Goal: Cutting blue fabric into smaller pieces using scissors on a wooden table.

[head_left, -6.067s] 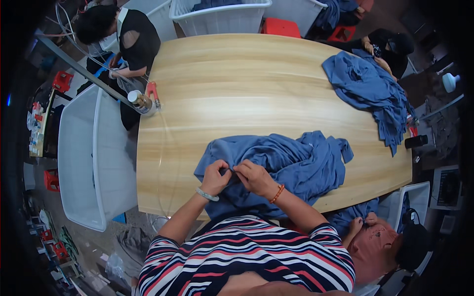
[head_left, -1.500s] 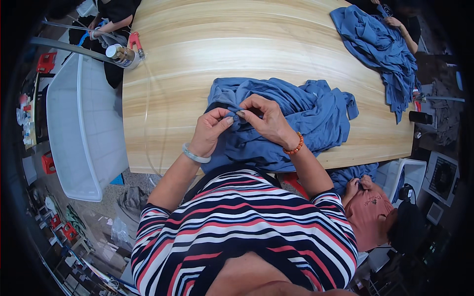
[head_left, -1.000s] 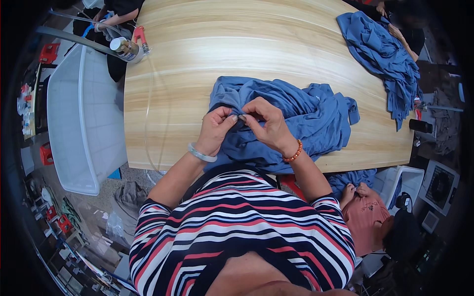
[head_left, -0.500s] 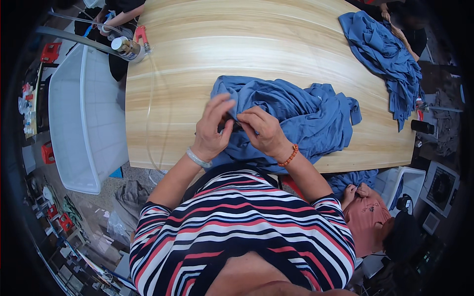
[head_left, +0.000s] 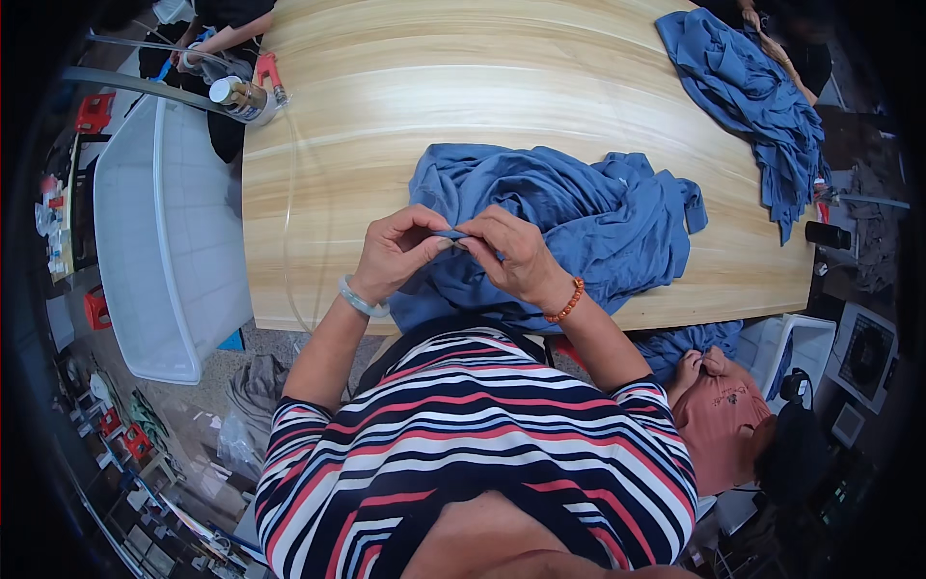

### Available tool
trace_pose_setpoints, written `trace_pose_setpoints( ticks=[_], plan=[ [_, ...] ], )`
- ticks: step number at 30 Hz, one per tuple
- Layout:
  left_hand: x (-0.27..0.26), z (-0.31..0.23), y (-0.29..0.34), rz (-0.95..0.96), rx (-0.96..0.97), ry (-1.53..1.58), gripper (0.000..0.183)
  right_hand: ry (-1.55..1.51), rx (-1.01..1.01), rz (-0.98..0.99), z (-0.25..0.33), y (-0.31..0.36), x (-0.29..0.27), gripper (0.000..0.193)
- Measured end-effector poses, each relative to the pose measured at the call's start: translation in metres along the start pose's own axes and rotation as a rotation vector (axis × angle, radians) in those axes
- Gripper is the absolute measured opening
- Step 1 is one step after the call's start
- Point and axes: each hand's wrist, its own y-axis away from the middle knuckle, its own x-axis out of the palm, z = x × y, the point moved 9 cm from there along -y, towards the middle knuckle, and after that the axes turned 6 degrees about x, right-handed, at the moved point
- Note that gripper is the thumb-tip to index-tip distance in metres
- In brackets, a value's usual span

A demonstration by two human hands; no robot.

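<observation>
Both the left hand (head_left: 394, 253) and right hand (head_left: 511, 259) are pinching a fold of the blue garment (head_left: 579, 217) at the table's (head_left: 434, 87) near edge; it is lying mostly crumpled, largely unsorted

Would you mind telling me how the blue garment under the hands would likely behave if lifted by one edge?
The blue garment lies in soft crumpled folds, so it would probably drape limply. It looks thin, likely light. An edge pinched between left hand and right hand bends easily.

A blue garment (head_left: 569, 217) of soft knit cloth lies crumpled in loose folds on the near part of the wooden tabletop (head_left: 463, 87). Its near edge is lifted off the wood and pinched, and part of it hangs over the tabletop's front edge.
</observation>
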Motion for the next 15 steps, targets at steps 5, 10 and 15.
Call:
trace_pose_setpoints(
  ticks=[5, 10, 15],
  plan=[
    [-0.002, 0.007, 0.0, 0.004, -0.052, 0.024, 0.014, 0.034, 0.018, 0.034, 0.0, 0.001, 0.004, 0.013],
    [0.003, 0.001, 0.006, -0.096, 0.051, -0.184, 0.01, 0.037, 0.145, -0.032, -0.011, 0.005, 0.006, 0.009],
    [0.018, -0.018, 0.013, -0.149, 0.213, -0.515, 0.011, 0.083, 0.191, -0.136, -0.007, 0.006, 0.0, 0.011]
  ],
)
